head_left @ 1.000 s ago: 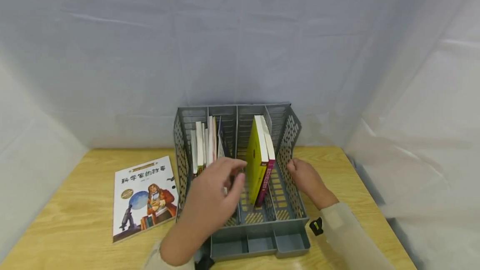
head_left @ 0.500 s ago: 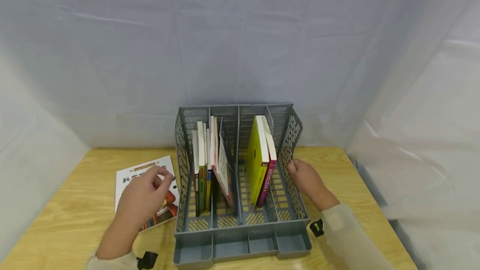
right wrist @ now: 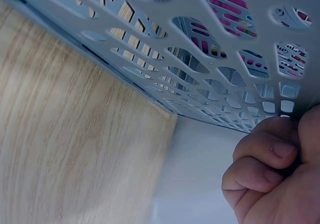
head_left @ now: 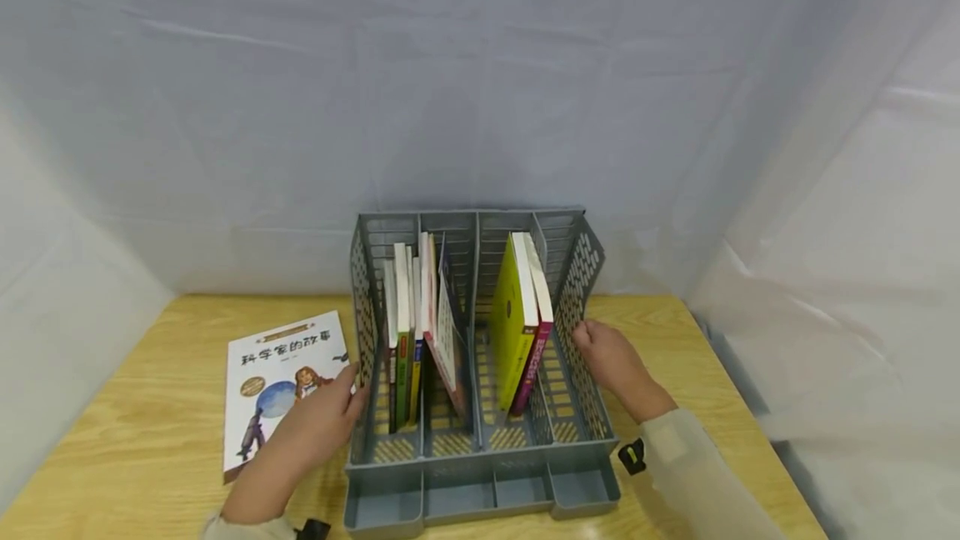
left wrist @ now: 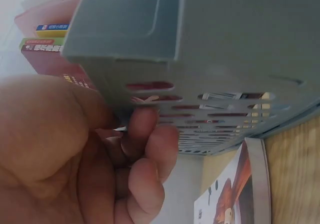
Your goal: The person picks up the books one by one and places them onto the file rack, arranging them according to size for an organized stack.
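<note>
A grey slotted book organizer [head_left: 480,458] with several compartments stands on the table. My left hand [head_left: 318,423] grips the edge of its left side wall; in the left wrist view the thumb goes behind the wall and fingertips [left wrist: 145,121] press its outer face. On the opposite side my right hand [head_left: 617,363] holds the right side wall's edge, fingers curled. Thin books [head_left: 403,332] stand upright in the leftmost compartment, and a book [head_left: 447,340] leans in the second. A yellow book [head_left: 516,315] and a magenta-spined book [head_left: 536,357] stand in the third.
A white picture-cover book [head_left: 281,357] lies flat on the wooden table [head_left: 142,407], left of the organizer and partly behind my left hand. Shallow trays [head_left: 459,500] run along the organizer's front. A pale sheet [head_left: 450,107] hangs behind the table.
My left hand has come from over the organizer out to the left, passed above the flat book, and taken hold of the left wall. The right hand stays on the right wall.
</note>
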A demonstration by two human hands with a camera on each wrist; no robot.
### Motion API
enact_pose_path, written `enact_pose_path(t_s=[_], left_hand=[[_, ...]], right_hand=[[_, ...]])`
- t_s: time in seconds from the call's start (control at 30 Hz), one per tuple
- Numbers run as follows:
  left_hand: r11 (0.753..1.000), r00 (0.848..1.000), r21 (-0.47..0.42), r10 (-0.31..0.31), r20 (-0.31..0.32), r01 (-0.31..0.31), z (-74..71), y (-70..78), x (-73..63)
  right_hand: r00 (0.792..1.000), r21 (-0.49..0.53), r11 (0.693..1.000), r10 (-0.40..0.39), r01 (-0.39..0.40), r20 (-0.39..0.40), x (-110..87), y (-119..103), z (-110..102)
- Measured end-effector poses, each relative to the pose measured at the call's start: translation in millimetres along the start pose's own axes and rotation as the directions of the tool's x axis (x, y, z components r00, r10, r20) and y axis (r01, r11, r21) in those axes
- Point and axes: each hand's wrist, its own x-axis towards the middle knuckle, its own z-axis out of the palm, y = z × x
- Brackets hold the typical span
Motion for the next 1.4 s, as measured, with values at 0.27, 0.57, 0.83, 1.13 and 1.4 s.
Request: enact_pose_path(t_s=[0.27, 0.57, 0.83, 1.13, 1.4], left_hand=[[0.999, 1.0, -0.03, -0.019, 0.014, 0.02, 2.3, -4.5, -7.8], [0.992, 0.997, -0.117, -0.043, 0.069, 0.051, 6.4, -10.3, -14.2], [0.991, 0.999, -0.129, -0.04, 0.036, 0.045, 9.1, -9.3, -13.0], [0.988, 0.998, -0.144, -0.057, 0.038, 0.062, 15.1, -4.0, -12.4], [0.979, 0.997, -0.194, -0.055, 0.049, 0.063, 8.7, -13.1, -11.4]], right_hand=[[1.0, -0.01, 1.0, -0.008, 0.008, -0.001, 0.2, 2.1, 2.2], [0.999, -0.054, 0.998, -0.037, 0.036, -0.012, 4.4, 9.4, -0.2], [0.999, -0.063, 0.997, -0.036, 0.037, 0.009, 6.7, 11.1, -5.0], [1.0, -0.036, 0.999, -0.006, 0.006, -0.01, 3.9, 6.9, 0.7], [1.0, -0.023, 0.999, -0.024, 0.024, -0.013, 0.5, 3.4, 1.8]])
